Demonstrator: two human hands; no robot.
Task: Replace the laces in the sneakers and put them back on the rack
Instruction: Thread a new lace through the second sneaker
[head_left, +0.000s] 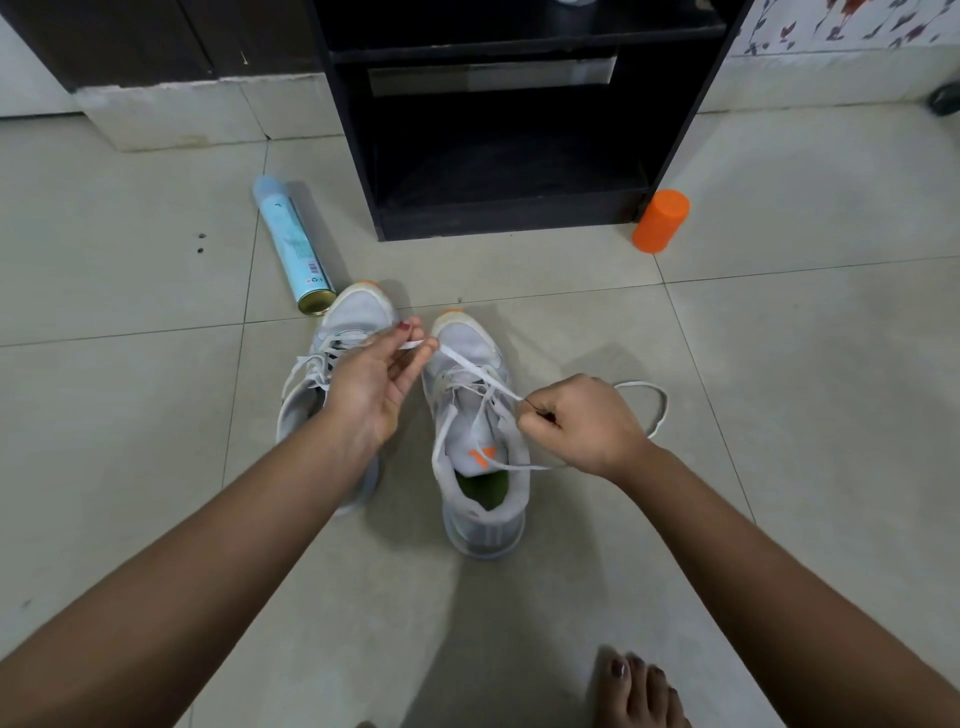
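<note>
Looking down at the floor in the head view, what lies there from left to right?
Light blue spray can → left sneaker → right sneaker, whose lace the left hand and right hand hold → orange cylinder.

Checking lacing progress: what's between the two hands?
Head view: a white lace stretched from left hand to right hand, over the orange-logo sneaker.

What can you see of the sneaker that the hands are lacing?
The sneaker is pale grey mesh with an orange toe tip, an orange tongue mark and a green insole. It stands upright on the tiled floor. Its flat white lace hangs loose; the left hand and right hand each pinch a strand.
</note>
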